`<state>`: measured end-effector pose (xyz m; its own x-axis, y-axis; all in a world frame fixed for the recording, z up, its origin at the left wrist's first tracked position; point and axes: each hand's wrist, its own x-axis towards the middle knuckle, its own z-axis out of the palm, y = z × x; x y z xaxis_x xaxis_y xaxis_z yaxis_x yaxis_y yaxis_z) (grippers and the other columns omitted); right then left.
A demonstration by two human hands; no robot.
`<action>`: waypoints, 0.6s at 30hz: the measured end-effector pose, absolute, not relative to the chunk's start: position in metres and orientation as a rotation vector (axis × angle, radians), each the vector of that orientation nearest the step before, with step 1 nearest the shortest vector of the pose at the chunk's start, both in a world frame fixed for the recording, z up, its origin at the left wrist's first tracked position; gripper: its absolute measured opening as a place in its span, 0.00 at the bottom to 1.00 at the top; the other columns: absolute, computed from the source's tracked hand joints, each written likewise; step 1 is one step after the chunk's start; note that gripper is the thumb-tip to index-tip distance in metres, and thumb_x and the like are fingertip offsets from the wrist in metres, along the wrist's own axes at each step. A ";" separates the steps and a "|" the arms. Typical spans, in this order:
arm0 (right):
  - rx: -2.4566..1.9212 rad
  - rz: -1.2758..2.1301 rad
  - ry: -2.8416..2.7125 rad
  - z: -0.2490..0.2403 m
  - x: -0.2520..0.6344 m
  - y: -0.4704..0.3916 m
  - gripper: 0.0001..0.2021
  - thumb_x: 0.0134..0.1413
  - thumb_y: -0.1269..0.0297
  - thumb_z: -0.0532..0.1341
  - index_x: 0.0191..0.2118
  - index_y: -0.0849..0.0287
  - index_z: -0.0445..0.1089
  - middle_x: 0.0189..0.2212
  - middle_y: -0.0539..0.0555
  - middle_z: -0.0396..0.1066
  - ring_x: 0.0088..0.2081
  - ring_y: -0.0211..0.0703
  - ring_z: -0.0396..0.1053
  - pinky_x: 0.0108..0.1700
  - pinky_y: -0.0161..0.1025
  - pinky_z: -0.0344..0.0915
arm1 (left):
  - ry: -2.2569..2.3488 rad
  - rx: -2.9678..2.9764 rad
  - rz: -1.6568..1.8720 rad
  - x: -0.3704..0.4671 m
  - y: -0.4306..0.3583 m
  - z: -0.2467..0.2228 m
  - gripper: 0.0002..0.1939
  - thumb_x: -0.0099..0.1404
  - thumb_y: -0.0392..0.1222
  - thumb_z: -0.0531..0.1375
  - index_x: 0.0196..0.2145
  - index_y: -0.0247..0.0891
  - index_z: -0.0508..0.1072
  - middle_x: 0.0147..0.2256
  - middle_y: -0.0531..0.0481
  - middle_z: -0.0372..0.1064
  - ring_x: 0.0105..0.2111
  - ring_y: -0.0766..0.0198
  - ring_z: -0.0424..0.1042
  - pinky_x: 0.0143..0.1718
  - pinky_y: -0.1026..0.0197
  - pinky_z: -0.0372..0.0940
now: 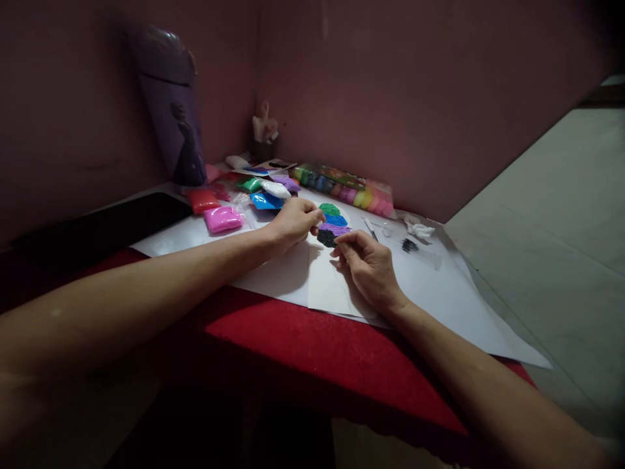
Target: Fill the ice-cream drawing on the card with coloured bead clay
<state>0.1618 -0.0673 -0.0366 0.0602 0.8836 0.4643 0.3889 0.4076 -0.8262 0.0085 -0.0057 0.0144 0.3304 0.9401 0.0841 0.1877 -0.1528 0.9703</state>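
Fingers (312, 219) of the L hand (293, 226) are curled in to a near-pinch at the L edge of the black patch (325, 238); those of the R hand (370, 266) likewise, just off its lower R side. Can't tell if the tips meet or have hold of anything; any pc would be too small to make out.

Patch sits on the white card (326, 286), on a white sheet (273, 277) over the red tabletop (293, 329). Above it: purple band (336, 229), then blue (336, 220), then green (330, 209), all rough-textured.

Step in hand is prob. small clay work at the black. To do it well: v. small pcs at a time, tips only, light pressure so the texture doesn't flatten. Butt black up to purple w/o smearing over it, b/c dark would prob. mark the lighter colour. Wrists up off the bands. R hand's shadow falls on the card, so tilt it aside for a clear view. Thin tool (371, 229) nearby might suit edges.
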 end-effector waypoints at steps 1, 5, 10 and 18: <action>-1.169 0.541 -1.516 -0.037 0.162 -0.066 0.04 0.58 0.65 0.59 0.36 0.58 0.70 0.26 0.49 0.70 0.23 0.33 0.66 0.26 0.34 0.70 | 1.042 1.587 0.943 0.008 -0.006 0.014 0.12 0.69 0.31 0.52 0.27 0.30 0.70 0.17 0.56 0.60 0.12 0.77 0.48 0.18 0.65 0.42; -1.189 0.537 -1.398 -0.039 0.164 -0.063 0.08 0.60 0.61 0.57 0.39 0.58 0.70 0.27 0.50 0.71 0.23 0.33 0.68 0.22 0.31 0.67 | 1.019 1.559 0.941 0.009 -0.005 0.013 0.16 0.71 0.34 0.52 0.25 0.31 0.68 0.15 0.58 0.57 0.12 0.77 0.48 0.18 0.65 0.42; -1.238 0.525 -1.240 -0.034 0.169 -0.060 0.12 0.58 0.55 0.58 0.37 0.59 0.69 0.24 0.49 0.72 0.17 0.31 0.63 0.13 0.27 0.55 | 0.977 1.491 0.946 0.011 -0.003 0.012 0.16 0.73 0.37 0.49 0.27 0.32 0.68 0.15 0.58 0.58 0.11 0.77 0.50 0.17 0.66 0.43; -1.236 0.370 -1.089 -0.025 0.189 -0.049 0.09 0.50 0.59 0.63 0.30 0.61 0.70 0.22 0.51 0.72 0.18 0.32 0.62 0.13 0.28 0.53 | 0.932 1.489 0.921 0.011 -0.004 0.010 0.07 0.66 0.27 0.56 0.30 0.32 0.67 0.18 0.57 0.64 0.11 0.77 0.55 0.15 0.67 0.46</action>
